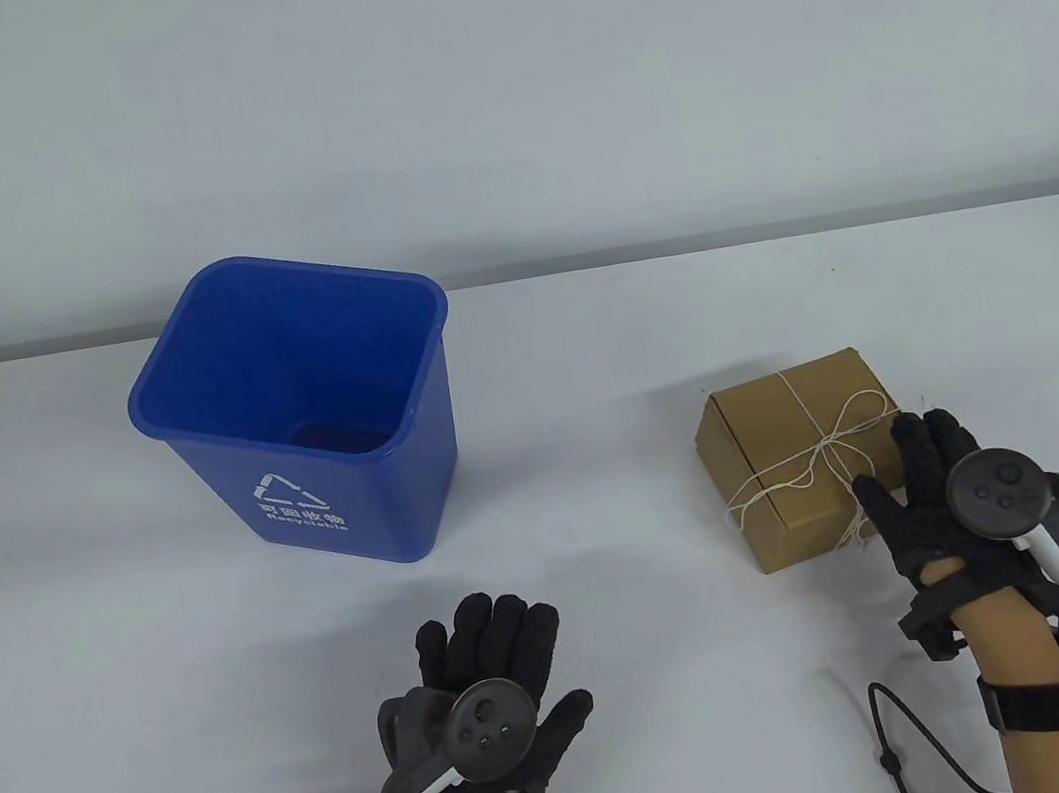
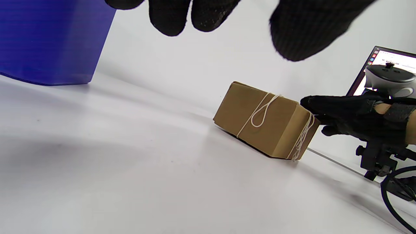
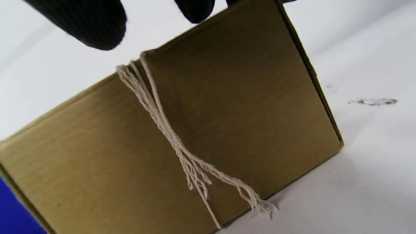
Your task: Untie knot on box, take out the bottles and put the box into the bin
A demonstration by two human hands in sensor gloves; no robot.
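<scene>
A brown cardboard box (image 1: 804,462) tied crosswise with white string lies on the table at the right. Its bow knot (image 1: 827,446) sits on the top face. My right hand (image 1: 909,480) lies with straight fingers over the box's near right corner, thumb spread, gripping nothing. The right wrist view shows the box's side (image 3: 227,113) close up, with frayed string ends (image 3: 195,169) hanging down it. My left hand (image 1: 533,659) rests flat and open on the table, left of the box. The blue bin (image 1: 298,405) stands open at the left. No bottles show; the box is closed.
The white table's (image 1: 625,603) far edge meets a pale wall. A black cable (image 1: 915,758) trails from my right wrist. In the left wrist view a lit monitor (image 2: 390,65) stands behind my right hand (image 2: 341,113), and the bin wall (image 2: 48,39) is at the upper left.
</scene>
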